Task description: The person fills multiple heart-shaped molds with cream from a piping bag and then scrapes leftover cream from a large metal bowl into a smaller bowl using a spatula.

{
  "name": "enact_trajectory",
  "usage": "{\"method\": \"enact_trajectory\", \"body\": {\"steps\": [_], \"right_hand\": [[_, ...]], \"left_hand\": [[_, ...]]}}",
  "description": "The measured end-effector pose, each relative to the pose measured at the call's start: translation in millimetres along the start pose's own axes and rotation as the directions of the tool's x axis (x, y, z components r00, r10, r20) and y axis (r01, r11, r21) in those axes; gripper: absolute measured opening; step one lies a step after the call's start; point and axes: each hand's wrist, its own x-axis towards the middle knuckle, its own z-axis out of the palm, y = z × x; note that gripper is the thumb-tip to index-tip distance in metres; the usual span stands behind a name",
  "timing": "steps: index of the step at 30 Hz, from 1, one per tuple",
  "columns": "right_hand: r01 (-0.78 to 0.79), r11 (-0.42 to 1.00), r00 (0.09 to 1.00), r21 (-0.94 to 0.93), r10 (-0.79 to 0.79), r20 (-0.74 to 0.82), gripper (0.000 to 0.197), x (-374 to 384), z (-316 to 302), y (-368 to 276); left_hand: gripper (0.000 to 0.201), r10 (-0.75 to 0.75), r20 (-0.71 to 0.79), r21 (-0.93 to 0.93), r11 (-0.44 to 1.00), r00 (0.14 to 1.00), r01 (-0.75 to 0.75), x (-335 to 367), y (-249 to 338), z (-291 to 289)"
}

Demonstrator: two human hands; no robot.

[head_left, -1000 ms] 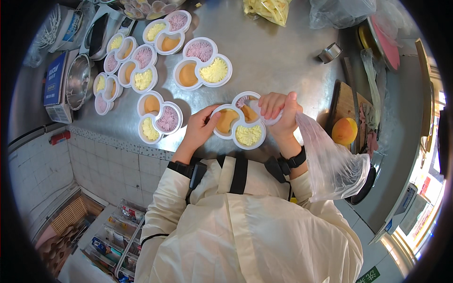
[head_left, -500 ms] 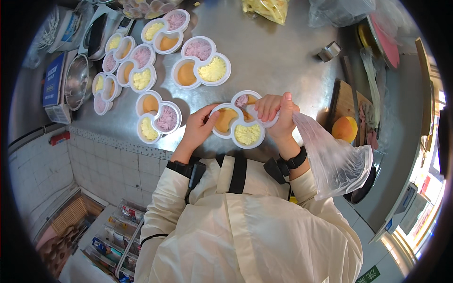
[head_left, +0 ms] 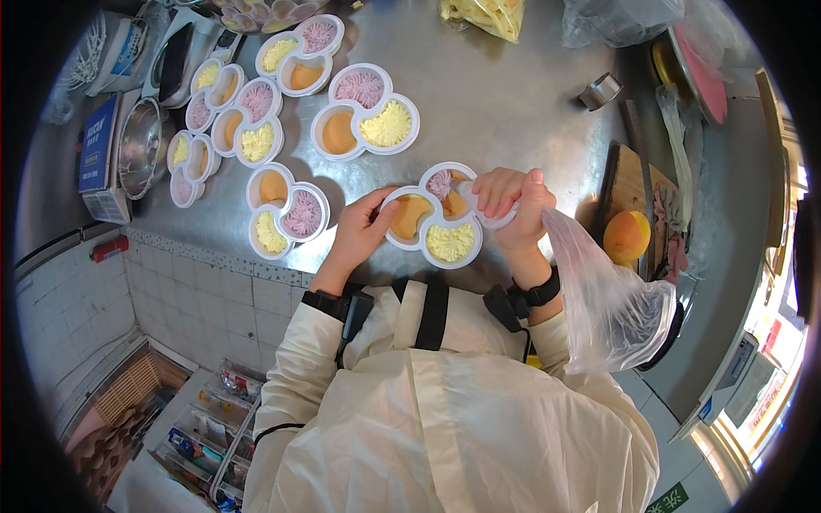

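A white three-lobed plastic cup (head_left: 424,250) sits at the table's near edge. One lobe holds orange filling, one holds yellow piped cream (head_left: 450,243), and the far one has a patch of purple cream (head_left: 440,182) over orange. My left hand (head_left: 363,229) grips the rim of the left lobe between thumb and fingers. My right hand (head_left: 513,205) is closed round a clear piping bag (head_left: 599,282), with its lower, cream-filled part beside the cup's right side. The bag's loose end drapes over my right wrist side. My right fingers hide the tip.
Several filled three-lobed cups (head_left: 340,134) stand to the left and beyond. A steel bowl (head_left: 144,150) is at the far left. On the right lie a metal cup (head_left: 600,91), a cutting board (head_left: 629,184) and a mango (head_left: 627,236). A bag of yellow pieces (head_left: 486,15) sits at the far edge.
My right hand has shifted slightly right with the piping bag, uncovering more of the far lobe. The bag's loose end has swung a little lower. My left hand stays on the cup.
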Motion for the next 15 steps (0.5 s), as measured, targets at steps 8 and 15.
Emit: {"method": "enact_trajectory", "body": {"steps": [8,15], "right_hand": [[0.094,0.993,0.994,-0.078,-0.089,0.065,0.055,0.3,-4.1,4.8],[0.101,0.984,0.992,-0.146,-0.089,0.088,0.058,0.3,0.8,4.9]], "left_hand": [[0.025,-0.041,0.003,0.028,0.999,0.999,0.041,-1.1,11.8,-1.0],[0.025,-0.037,0.022,-0.004,0.999,0.999,0.037,-0.4,14.7,-1.4]]}}
